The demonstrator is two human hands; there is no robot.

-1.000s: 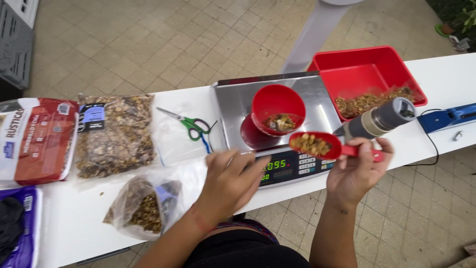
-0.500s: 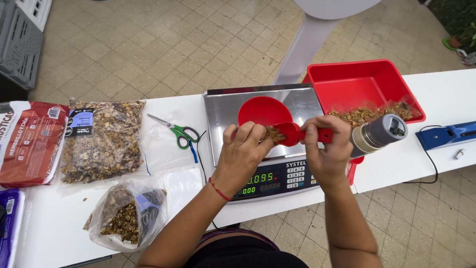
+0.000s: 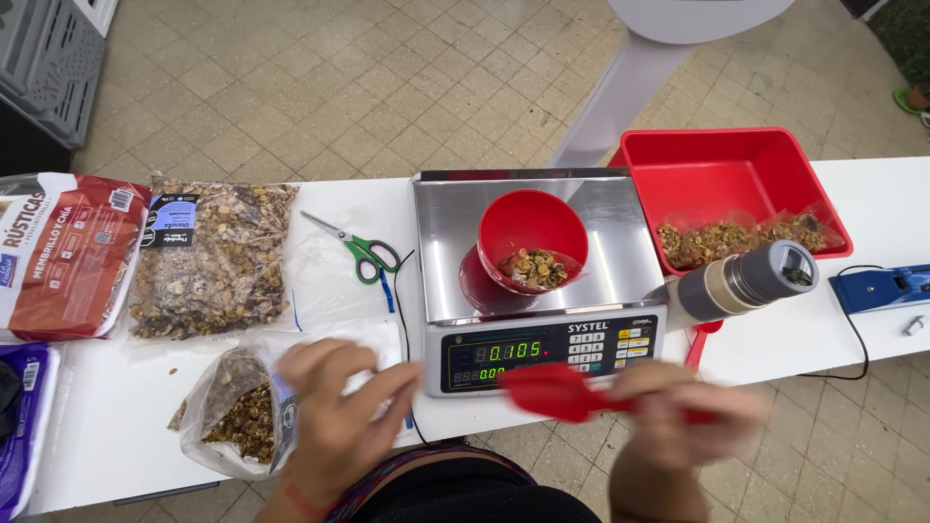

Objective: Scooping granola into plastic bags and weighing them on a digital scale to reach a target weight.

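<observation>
My right hand (image 3: 678, 416) grips the handle of a red plastic scoop (image 3: 557, 390), blurred with motion, low in front of the scale's display. My left hand (image 3: 339, 416) hovers with fingers spread over an open clear bag of granola (image 3: 237, 407) near the table's front edge and holds nothing. A red bowl (image 3: 533, 232) with some granola in it stands tilted on the steel pan of a digital scale (image 3: 465, 218).
A red tray (image 3: 722, 174) with small filled bags sits right of the scale, a grey cylinder (image 3: 741, 281) before it. Green-handled scissors (image 3: 363, 252), a large granola bag (image 3: 213, 257) and a red-and-white package (image 3: 63, 252) lie left. A blue tool (image 3: 882, 288) lies at far right.
Both hands have drawn back from the bowl toward the table's front edge. The scoop has left the bowl, and the left hand has moved left over the open bag.
</observation>
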